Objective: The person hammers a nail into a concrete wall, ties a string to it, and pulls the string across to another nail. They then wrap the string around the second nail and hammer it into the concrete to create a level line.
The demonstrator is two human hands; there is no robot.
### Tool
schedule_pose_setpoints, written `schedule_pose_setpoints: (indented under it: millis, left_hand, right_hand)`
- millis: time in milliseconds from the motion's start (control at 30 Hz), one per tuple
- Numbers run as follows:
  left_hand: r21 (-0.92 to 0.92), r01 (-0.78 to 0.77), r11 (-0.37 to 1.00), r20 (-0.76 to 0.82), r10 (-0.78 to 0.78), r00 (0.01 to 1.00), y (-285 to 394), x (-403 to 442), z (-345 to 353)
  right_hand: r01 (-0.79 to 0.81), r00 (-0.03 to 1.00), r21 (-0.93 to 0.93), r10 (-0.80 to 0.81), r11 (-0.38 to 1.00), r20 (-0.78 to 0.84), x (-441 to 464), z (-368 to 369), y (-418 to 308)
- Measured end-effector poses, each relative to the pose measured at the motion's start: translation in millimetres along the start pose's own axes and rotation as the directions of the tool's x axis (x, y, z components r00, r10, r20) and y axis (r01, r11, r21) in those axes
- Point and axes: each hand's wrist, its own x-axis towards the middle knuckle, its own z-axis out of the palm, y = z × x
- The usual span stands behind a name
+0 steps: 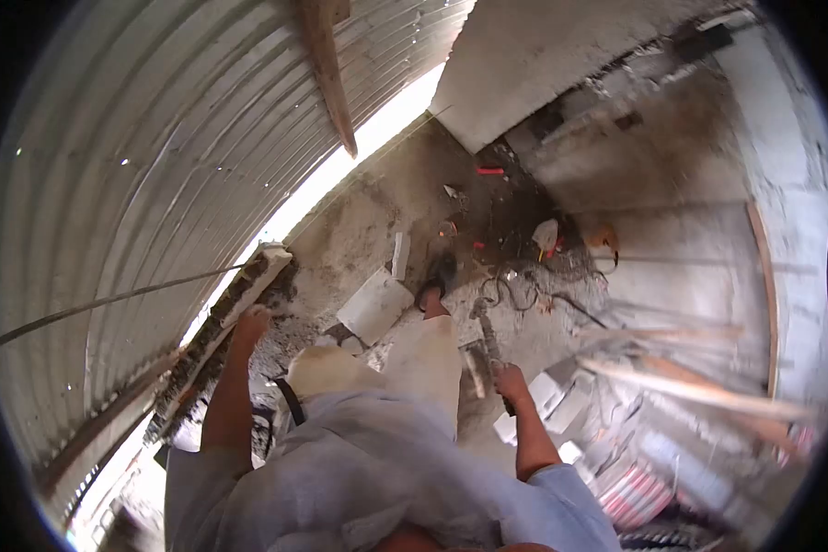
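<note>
My right hand (508,379) is wrapped round the handle of a long, dirty tool (488,337), whose far end points down towards the ground beside my leg. My left hand (254,322) is out to the left, at the edge of a low block ledge (239,308); its fingers are too small and blurred to make out. A pale block (375,305) lies on the ground in front of my legs, with a narrow white piece (401,256) beyond it.
Corrugated metal sheeting (138,175) rises on the left, with a wooden beam (327,74) against it. A cable (515,293) lies near my foot. Wooden boards (690,382), broken blocks (543,396) and striped bags (637,492) are at the right. A concrete wall (672,258) stands beyond.
</note>
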Motion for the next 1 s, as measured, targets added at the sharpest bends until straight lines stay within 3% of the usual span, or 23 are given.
schedule_pose_setpoints:
  millis: [33, 100, 133, 167, 233, 267, 300, 367, 400, 433, 500, 533, 567, 633, 667, 700, 767, 800, 833, 900, 967, 1000]
  left_hand:
    - [0.0, 0.034, 0.999, -0.015, -0.034, 0.999, 4, -10, 13]
    - [-0.175, 0.276, 0.945, -0.047, -0.288, 0.956, 16, -24, 32]
    - [0.238, -0.296, 0.925, 0.075, 0.286, 0.955, -100, 38, 35]
    - [0.232, -0.269, 0.935, 0.075, 0.259, 0.963, -89, 32, 51]
    - [0.278, -0.211, 0.937, 0.055, 0.204, 0.977, -8, 38, 78]
    - [0.192, -0.064, 0.979, 0.044, 0.056, 0.997, 68, 26, 90]
    - [0.101, 0.086, 0.991, 0.045, -0.091, 0.995, 138, 27, 103]
    - [0.163, -0.127, 0.978, 0.063, 0.118, 0.991, 176, 75, 126]
    - [0.197, -0.123, 0.973, 0.036, 0.119, 0.992, 220, 86, 138]
    - [0.233, -0.117, 0.965, 0.012, 0.117, 0.993, 265, 97, 150]
    - [0.367, -0.367, 0.854, 0.044, 0.379, 0.925, 292, 162, 175]
    - [0.362, -0.432, 0.826, 0.065, 0.44, 0.896, 312, 189, 188]
    - [0.356, -0.496, 0.792, 0.09, 0.5, 0.862, 331, 218, 201]
    - [0.415, -0.516, 0.749, 0.114, 0.52, 0.847, 351, 288, 228]
    - [0.437, -0.459, 0.774, 0.106, 0.462, 0.88, 369, 315, 241]
    - [0.457, -0.4, 0.794, 0.098, 0.402, 0.91, 384, 340, 256]
    - [0.581, -0.324, 0.747, 0.065, 0.355, 0.933, 385, 402, 290]
    - [0.579, -0.321, 0.75, 0.124, 0.308, 0.943, 387, 432, 302]
    - [0.578, -0.317, 0.752, 0.179, 0.262, 0.948, 391, 459, 311]
    - [0.638, -0.257, 0.726, 0.254, 0.117, 0.96, 402, 491, 329]
    - [0.65, -0.282, 0.705, 0.339, 0.063, 0.939, 414, 503, 338]
    - [0.682, -0.355, 0.639, 0.377, 0.109, 0.92, 418, 507, 342]
  right_hand:
    - [-0.23, 0.973, 0.175, 0.232, 0.957, 0.014, 19, -16, -8]
    - [-0.159, 0.986, 0.134, 0.151, 0.978, 0.07, 59, -61, -27]
    - [-0.089, 0.992, 0.089, 0.08, 0.992, 0.102, 69, -76, -30]
    - [-0.091, 0.988, 0.076, 0.081, 0.993, 0.129, 76, -79, -21]
    - [0.013, 0.992, 0.201, -0.038, 0.979, 0.122, 104, -74, 0]
    - [-0.254, 0.957, 0.316, 0.191, 0.914, 0.217, 104, -108, -33]
    - [-0.252, 0.956, 0.302, 0.187, 0.92, 0.227, 114, -108, -31]
    - [-0.079, 0.956, 0.137, 0.036, 0.987, 0.29, 125, -99, -17]
    - [-0.407, 0.856, 0.206, 0.293, 0.89, 0.425, 134, -89, -12]
    - [-0.412, 0.847, 0.191, 0.297, 0.891, 0.44, 136, -87, -13]
    - [-0.414, 0.862, 0.252, 0.288, 0.875, 0.418, 139, -83, -19]
    - [-0.569, 0.779, 0.39, 0.323, 0.724, 0.537, 140, -66, -6]
    - [-0.585, 0.767, 0.386, 0.331, 0.714, 0.549, 136, -59, -3]
    - [-0.342, 0.897, 0.508, 0.114, 0.791, 0.426, 133, -44, -3]
    - [-0.704, 0.689, 0.41, 0.418, 0.58, 0.592, 154, -109, -83]
    - [-0.721, 0.676, 0.415, 0.432, 0.555, 0.597, 159, -102, -95]
    - [-0.746, 0.666, 0.546, 0.443, 0.382, 0.6, 152, -87, -101]
    - [-0.657, 0.752, 0.526, 0.411, 0.54, 0.516, 141, -51, -82]
    - [-0.677, 0.734, 0.517, 0.428, 0.524, 0.527, 147, -47, -89]
    - [-0.846, 0.519, 0.503, 0.498, 0.179, 0.695, 162, -51, -122]
    - [-0.863, 0.489, 0.476, 0.517, 0.169, 0.703, 167, -44, -134]
    - [-0.844, 0.533, 0.473, 0.499, 0.253, 0.684, 163, -31, -128]
